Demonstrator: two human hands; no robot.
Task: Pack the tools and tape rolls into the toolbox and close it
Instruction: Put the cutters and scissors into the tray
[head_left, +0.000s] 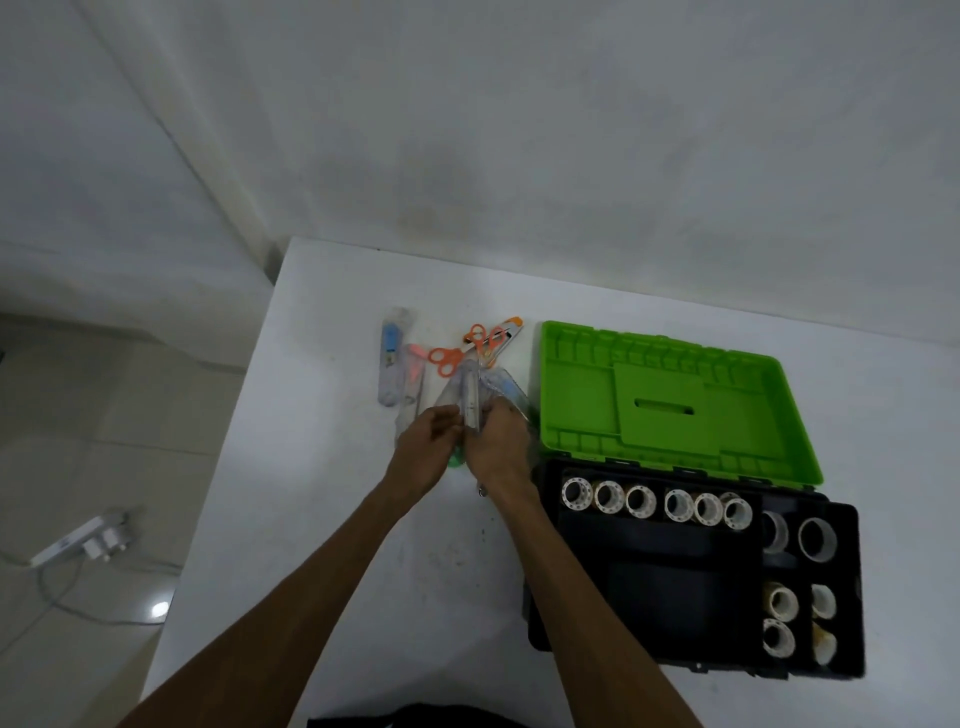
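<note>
A: Gripping a clear plastic packet (470, 400) at the middle of the frame, both hands meet over the white worktop (322, 519). The left hand (423, 452) has its fingers curled on the packet's lower edge, the right hand (501, 447) wraps it from the other side.

B: And the toolbox (675, 587)?

A: Right of the hands, open. Black plastic base, bright green lid (670, 400) laid back flat, ribbed inside with a slot at its centre.

B: Tape rolls (657, 503)?

A: Six small white rings stand in a row along the base's upper edge. Two larger rolls (802, 538) sit in the right-hand compartment, four smaller ones (800, 621) in the lower right pockets.

B: What's loose?

A: Above the hands, two orange-handled scissors (457, 353), a long packet with a blue tool (392, 364), a pinkish packet (413, 374) beside it. More clear wrappers overlap; I cannot count them.

B: Elsewhere?

A: A white power strip (83, 538) on the tiled floor, lower left.
</note>
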